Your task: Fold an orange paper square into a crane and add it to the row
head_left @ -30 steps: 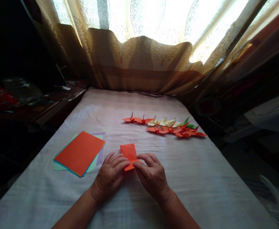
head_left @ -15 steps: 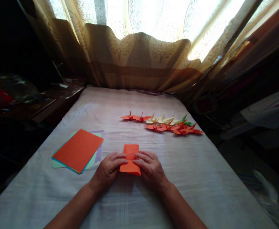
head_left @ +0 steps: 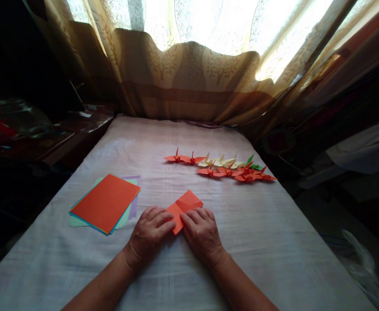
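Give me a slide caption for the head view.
Both hands press an orange folded paper on the cloth-covered table.

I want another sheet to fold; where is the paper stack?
The paper stack lies on the cloth-covered table, left of the left hand, orange sheet on top.

Both hands, left hand point(head_left: 150, 235) and right hand point(head_left: 202, 233), press a folded orange paper point(head_left: 184, 207) on the table point(head_left: 273, 242); paper stack point(head_left: 106, 203) left, origami cranes point(head_left: 221, 167) behind.
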`<state>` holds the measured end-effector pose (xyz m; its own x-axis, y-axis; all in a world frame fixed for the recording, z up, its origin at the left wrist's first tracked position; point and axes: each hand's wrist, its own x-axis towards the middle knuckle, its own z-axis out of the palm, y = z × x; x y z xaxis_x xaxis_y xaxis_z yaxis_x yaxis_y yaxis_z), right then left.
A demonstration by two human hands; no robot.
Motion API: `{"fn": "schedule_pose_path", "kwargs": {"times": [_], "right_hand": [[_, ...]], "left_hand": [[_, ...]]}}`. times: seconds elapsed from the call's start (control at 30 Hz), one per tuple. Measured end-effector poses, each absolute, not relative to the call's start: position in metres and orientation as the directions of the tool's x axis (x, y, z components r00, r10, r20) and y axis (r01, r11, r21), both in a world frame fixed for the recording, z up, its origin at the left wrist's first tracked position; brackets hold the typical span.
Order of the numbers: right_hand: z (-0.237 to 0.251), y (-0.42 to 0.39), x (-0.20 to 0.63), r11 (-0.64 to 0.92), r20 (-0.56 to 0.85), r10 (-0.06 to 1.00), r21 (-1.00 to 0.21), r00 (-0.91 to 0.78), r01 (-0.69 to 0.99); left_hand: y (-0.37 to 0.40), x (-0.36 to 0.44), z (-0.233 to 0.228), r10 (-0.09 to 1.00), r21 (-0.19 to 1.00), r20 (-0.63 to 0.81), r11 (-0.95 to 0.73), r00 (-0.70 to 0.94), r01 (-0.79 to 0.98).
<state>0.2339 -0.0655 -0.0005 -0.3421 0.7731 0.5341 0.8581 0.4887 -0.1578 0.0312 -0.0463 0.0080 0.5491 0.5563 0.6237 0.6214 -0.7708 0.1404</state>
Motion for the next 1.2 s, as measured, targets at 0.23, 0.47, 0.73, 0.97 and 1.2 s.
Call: {"fn": "schedule_pose_path", "kwargs": {"times": [0.23,0.47,0.73,0.97,1.2], "right_hand": [[-0.005,-0.067,0.236,0.525,0.52,0.787,-0.284,-0.332,0.802],[-0.004,-0.072,0.231,0.473,0.464,0.834,-0.323,-0.298,0.82],[-0.006,-0.061,0.225,0.306,0.362,0.921,-0.446,-0.143,0.841],[-0.011,-0.059,0.218,0.234,0.378,0.924,-0.429,-0.062,0.872],[-0.013,-0.062,0.221,0.251,0.407,0.913,-0.506,-0.029,0.825]], "left_hand": [[-0.046,0.023,0.009,0.651,0.266,0.503,-0.742,0.568,0.615],[-0.048,0.022,0.006,0.727,0.35,0.413,-0.682,0.548,0.642],[-0.038,0.024,-0.002,0.812,0.355,0.434,-0.553,0.391,0.754],[-0.05,0.032,0.002,0.62,0.161,0.559,-0.732,0.55,0.662],[-0.058,0.039,-0.009,0.633,0.152,0.448,-0.75,0.632,0.643]]}}
